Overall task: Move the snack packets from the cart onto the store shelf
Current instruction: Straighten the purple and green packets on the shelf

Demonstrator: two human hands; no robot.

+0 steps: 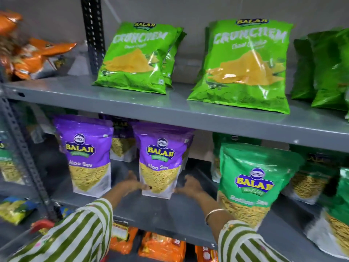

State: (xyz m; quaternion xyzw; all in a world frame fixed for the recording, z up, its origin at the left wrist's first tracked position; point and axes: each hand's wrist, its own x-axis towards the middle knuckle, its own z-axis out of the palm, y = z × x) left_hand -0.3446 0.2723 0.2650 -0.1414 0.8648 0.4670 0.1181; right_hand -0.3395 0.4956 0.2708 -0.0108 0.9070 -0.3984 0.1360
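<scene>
Grey metal shelving fills the view, and nearest the camera two striped sleeves reach onto the middle shelf (160, 210). Both hands are spread and pressed against the lower sides of a purple Aloo Sev packet (162, 161), the left hand (132, 183) at its left edge and the right hand (188, 186) at its right, so the packet stands upright on the shelf between them, apparently being set in place. Just left of it stands a second purple packet (86, 157), and to the right a green packet (251, 182) leans close to the right forearm. Further back, more purple packets sit behind; above, the Crunchem bags (137, 55) rest on the upper shelf. The cart is not clearly in view. Likely risks: the packet tips forward once released, or the withdrawing right arm brushes the green packet off the edge.
</scene>
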